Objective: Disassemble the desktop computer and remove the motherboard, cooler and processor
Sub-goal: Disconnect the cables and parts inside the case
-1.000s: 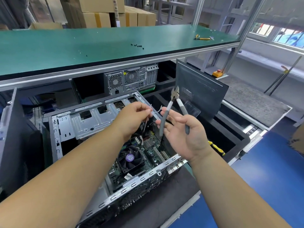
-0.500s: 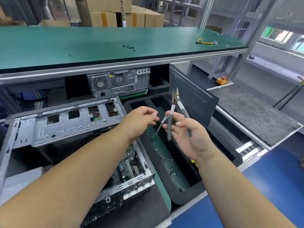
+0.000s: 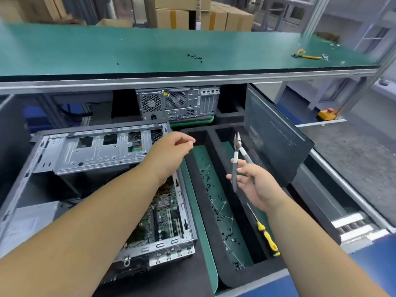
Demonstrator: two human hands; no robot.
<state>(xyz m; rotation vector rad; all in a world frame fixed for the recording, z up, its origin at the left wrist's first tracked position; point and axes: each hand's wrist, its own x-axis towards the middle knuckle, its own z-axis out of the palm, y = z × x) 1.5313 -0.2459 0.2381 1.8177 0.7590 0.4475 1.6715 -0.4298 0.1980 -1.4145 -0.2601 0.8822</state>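
Your case (image 3: 90,151) is bare sheet metal, grey with a dull sheen, stamped and perforated. Inside it the motherboard (image 3: 165,219) looks like green laminate with shiny metal contacts. The pliers (image 3: 237,155) in your right hand (image 3: 252,183) have matt grey rubbery grips and metal jaws. The screwdriver (image 3: 265,232) has a glossy yellow plastic handle and a thin steel shaft. Your tray (image 3: 218,249) is matt black foam lined with smooth green mat. The worktop (image 3: 128,50) above is the same matt green, edged in brushed aluminium. Behind it the boxes (image 3: 214,16) are plain brown cardboard.
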